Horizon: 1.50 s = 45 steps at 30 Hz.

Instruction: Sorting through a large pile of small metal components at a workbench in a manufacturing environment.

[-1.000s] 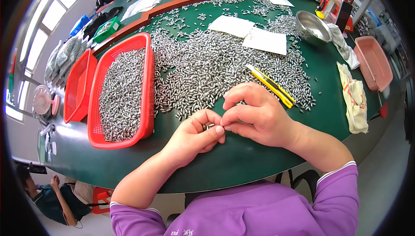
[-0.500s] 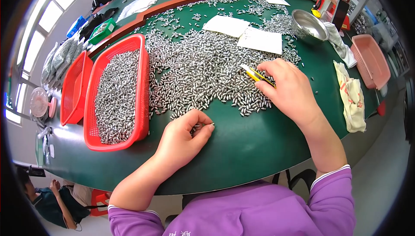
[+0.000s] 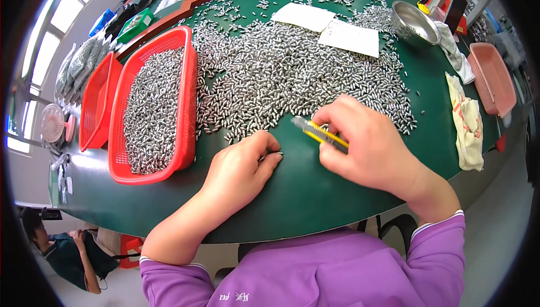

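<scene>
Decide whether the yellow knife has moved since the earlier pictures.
Yes. The right hand now holds the yellow knife nearer the table's near edge, off the pile of metal pieces.

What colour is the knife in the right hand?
Yellow with a dark stripe, seen in the head view: utility knife in the right hand.

Purple sleeves, white cuff edging

A workshop: metal pieces heaped on a green table, red baskets.
</scene>
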{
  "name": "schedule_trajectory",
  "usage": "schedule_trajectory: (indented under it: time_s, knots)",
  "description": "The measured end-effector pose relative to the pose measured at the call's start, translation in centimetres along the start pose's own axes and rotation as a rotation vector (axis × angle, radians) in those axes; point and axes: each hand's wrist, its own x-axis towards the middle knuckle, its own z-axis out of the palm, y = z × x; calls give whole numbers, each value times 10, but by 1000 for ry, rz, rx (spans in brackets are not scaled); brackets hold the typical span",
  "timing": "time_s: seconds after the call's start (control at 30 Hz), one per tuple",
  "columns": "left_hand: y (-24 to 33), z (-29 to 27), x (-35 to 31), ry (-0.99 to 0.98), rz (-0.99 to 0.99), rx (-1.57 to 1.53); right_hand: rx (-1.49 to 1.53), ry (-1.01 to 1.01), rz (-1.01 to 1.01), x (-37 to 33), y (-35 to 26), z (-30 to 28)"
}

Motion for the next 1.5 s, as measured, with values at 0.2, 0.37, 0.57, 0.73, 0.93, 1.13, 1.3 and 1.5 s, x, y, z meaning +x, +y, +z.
schedule_trajectory:
  time_s: [0.2,0.37,0.57,0.73,0.93,1.13,1.3,1.5]
  knots:
    - [4,-1,-1,-7,2,37,-27,-80,-69,-10,3,16]
    - [5,0,-1,14,11,49,-55,-128,-131,-11,2,21]
    - [3,3,0,39,11,1,-27,-109,-140,-11,3,27]
    - [3,3,-1,37,-11,-4,42,-74,-164,-11,4,34]
    - [3,4,-1,55,-24,15,120,-81,-109,-9,2,38]
    - [1,5,-1,64,-33,16,142,-108,-58,-7,3,37]
    - [2,4,-1,55,-48,1,158,-110,-52,-6,4,37]
    - [4,3,1,33,-82,-45,163,-166,-52,-2,6,33]
